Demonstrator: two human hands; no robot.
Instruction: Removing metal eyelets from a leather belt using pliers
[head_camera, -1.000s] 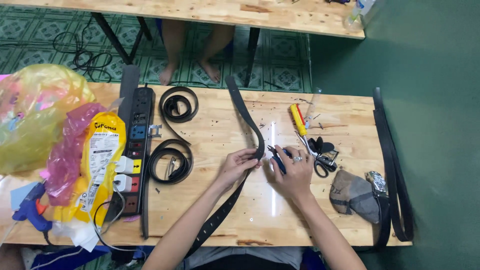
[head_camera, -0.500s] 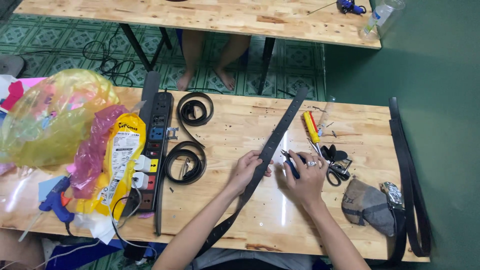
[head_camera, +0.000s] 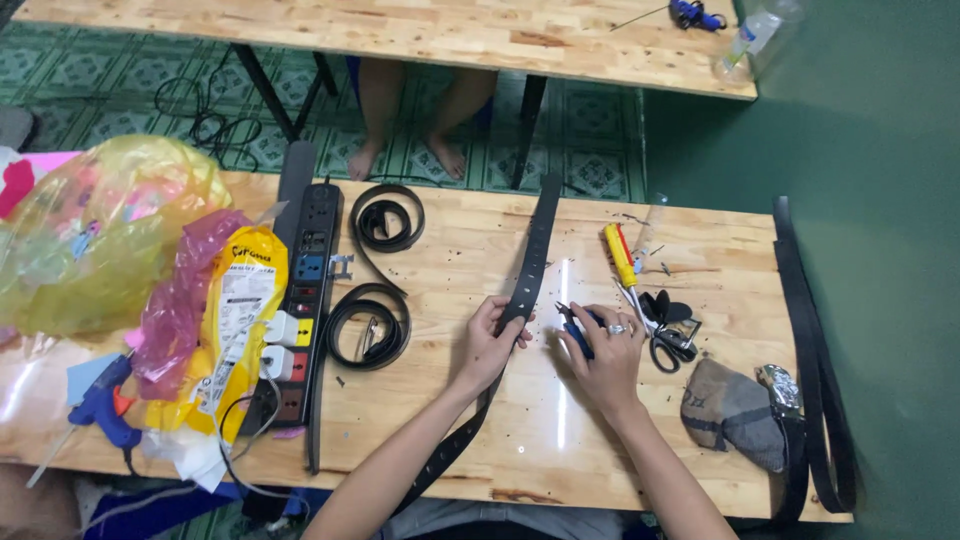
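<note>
one belt strap (head_camera: 532, 262), now straighter

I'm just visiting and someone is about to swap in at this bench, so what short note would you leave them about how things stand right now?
Left hand: holds the long black belt against the wooden table.
Right hand: grips a small dark-handled tool just right of the belt, apart from it.
Belt runs diagonally from the table's far edge to the near edge; a row of holes already shows along it.
Nearby: yellow screwdriver, scissors, two coiled belts.
Whether more holes are needed can't be told.
</note>
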